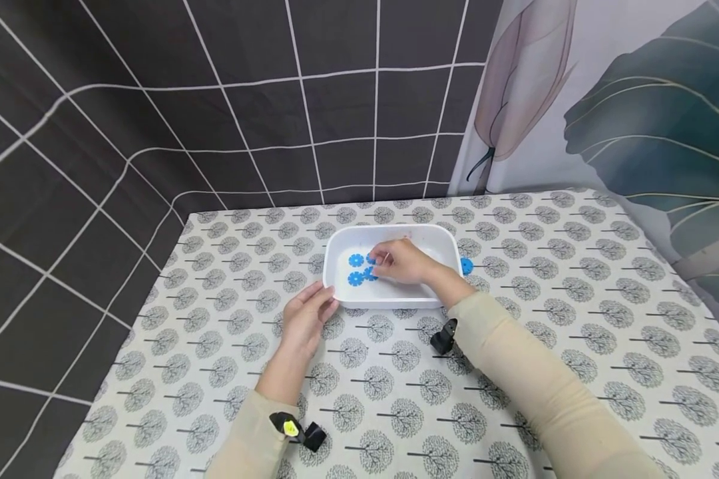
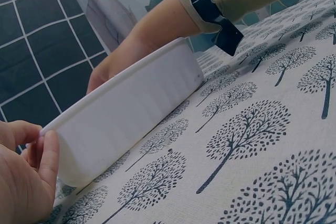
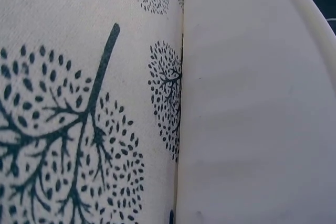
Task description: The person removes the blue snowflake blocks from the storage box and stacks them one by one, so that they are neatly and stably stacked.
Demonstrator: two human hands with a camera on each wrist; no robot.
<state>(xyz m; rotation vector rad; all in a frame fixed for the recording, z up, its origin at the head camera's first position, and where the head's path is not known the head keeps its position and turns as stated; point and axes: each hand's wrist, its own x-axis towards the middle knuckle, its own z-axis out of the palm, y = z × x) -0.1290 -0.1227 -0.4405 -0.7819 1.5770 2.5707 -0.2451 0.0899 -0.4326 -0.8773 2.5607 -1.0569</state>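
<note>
A white plastic basin [image 1: 389, 303] sits on the table. Inside, at its left end, lie several small blue flower-shaped discs with notched edges, one of them a front-left disc [image 1: 356, 279]. My left hand [image 1: 307, 316] grips the basin's near left corner, thumb and fingers at the rim, as the left wrist view also shows. My right hand [image 1: 403, 261] reaches over the near rim, fingers curled, and pinches a blue disc [image 1: 369, 259] among the others; its fingertips partly cover it. The right wrist view shows only the basin's outer wall [image 3: 257, 103] and the cloth.
Just outside the basin's right end lies another blue disc [image 1: 467, 266]. A tree-print cloth [image 1: 395, 399] covers the table. Behind it hang a dark gridded curtain [image 1: 335, 106] and, at right, a leaf-patterned curtain [image 1: 647, 133].
</note>
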